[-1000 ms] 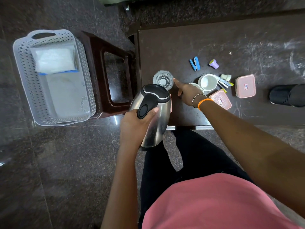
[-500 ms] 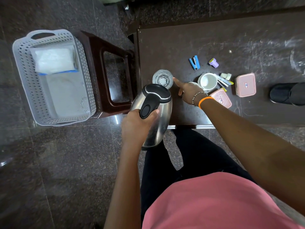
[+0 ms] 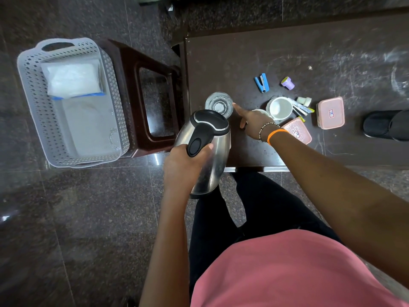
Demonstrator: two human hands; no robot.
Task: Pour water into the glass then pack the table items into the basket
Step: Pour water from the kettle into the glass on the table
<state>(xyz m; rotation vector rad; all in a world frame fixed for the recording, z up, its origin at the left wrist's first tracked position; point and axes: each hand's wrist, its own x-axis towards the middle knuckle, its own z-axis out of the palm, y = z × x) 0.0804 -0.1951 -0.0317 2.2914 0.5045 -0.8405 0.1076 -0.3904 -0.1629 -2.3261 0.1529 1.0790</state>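
A: One white perforated basket (image 3: 33, 103) sits far left on the dark stone floor (image 3: 66, 229), against a brown plastic stool (image 3: 132, 89). Inside it lies a clear bag of something white (image 3: 73, 78) at the far end; the near end shows only the basket's bare bottom.

B: And right of the stool?

A: The dark table (image 3: 287, 52), its near left corner taken up by the pouring. The left hand (image 3: 183, 167) is wrapped around the black handle of a steel electric kettle (image 3: 212, 156), thumb over the top of the handle. The kettle is tipped forward, its lid end toward the glass (image 3: 219, 105).

B: Is water coming out?

A: Cannot tell; the kettle's lid hides the spout. The glass stands upright on the table just beyond the kettle, clear, with something glinting at its bottom.

B: The other hand?

A: The right hand (image 3: 252, 122) rests beside the glass with fingertips touching its right side, steadying rather than gripping; fingers loosely spread. The wrist carries a bead bracelet and an orange band (image 3: 276, 135).

B: Further right?

A: A blue stapler (image 3: 262, 83), a small purple cap-like piece (image 3: 287, 83), a white mug (image 3: 281, 108), some sachets (image 3: 301, 108), a small white bottle (image 3: 304, 101), two pink lidded boxes (image 3: 330, 113), then a black object (image 3: 387, 125) at the edge.
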